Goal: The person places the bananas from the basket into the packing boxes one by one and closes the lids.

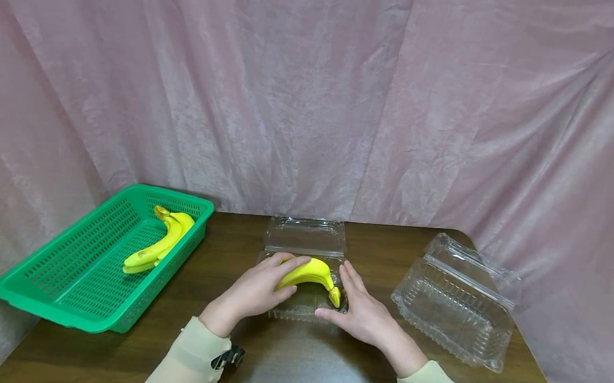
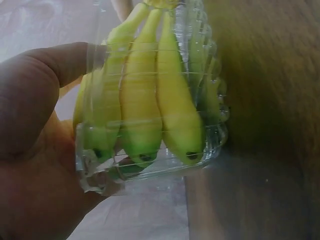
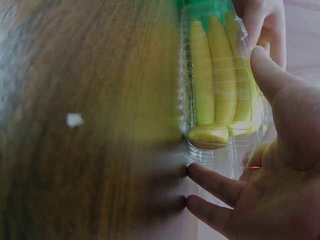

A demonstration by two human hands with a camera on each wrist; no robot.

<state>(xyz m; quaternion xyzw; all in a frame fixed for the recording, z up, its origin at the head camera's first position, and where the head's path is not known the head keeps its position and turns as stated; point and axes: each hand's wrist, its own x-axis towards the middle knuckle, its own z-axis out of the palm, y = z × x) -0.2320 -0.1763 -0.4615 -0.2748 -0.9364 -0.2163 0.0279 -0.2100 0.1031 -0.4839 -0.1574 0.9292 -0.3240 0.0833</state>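
Observation:
A bunch of yellow bananas [image 1: 314, 270] lies in the base of a clear plastic clamshell container [image 1: 295, 315], its stem end to the right. My left hand [image 1: 259, 288] grips the left part of the bunch, thumb in front and fingers over the top. Through the clear wall, the left wrist view shows several bananas [image 2: 140, 95] side by side with green-tinged tips. At the container's right side is my right hand [image 1: 364, 315], fingers spread and fairly straight; the right wrist view has its fingertips [image 3: 196, 170] close to the wall. Whether they touch it, I cannot tell.
On the left stands a green slotted basket [image 1: 131, 316] with more bananas [image 1: 166, 242] in it. Another clear clamshell container [image 1: 454, 304] sits opened on the right of the wooden table [image 1: 289, 375]. The middle container's lid [image 1: 305, 236] is folded back. Pink curtain [image 1: 316, 94] hangs behind.

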